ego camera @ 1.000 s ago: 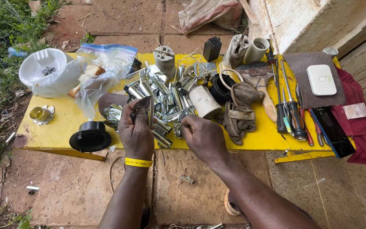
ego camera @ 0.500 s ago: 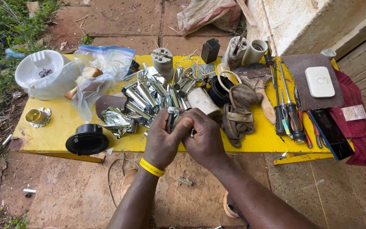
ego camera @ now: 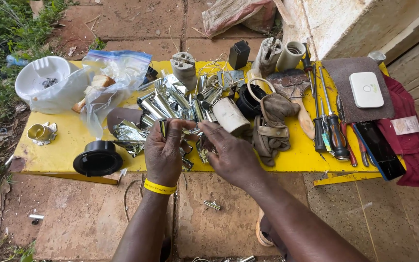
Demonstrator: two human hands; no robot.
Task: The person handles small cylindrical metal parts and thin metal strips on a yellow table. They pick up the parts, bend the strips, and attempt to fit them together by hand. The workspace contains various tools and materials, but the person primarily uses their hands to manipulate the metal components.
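Both hands at near edge of yellow board (ego camera: 69,145): left hand (ego camera: 163,153) and right hand (ego camera: 231,155) pinching 1 small metal strip (ego camera: 188,130) between fingertips, shiny metal pile (ego camera: 175,104) just behind, largely unsorted.

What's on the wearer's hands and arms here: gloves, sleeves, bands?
Both hands are bare: no gloves on the left hand or the right hand. Both forearms are uncovered as far as the frame shows, with no sleeves. The left wrist carries a yellow wristband with small dark markings. No watch or ring shows.
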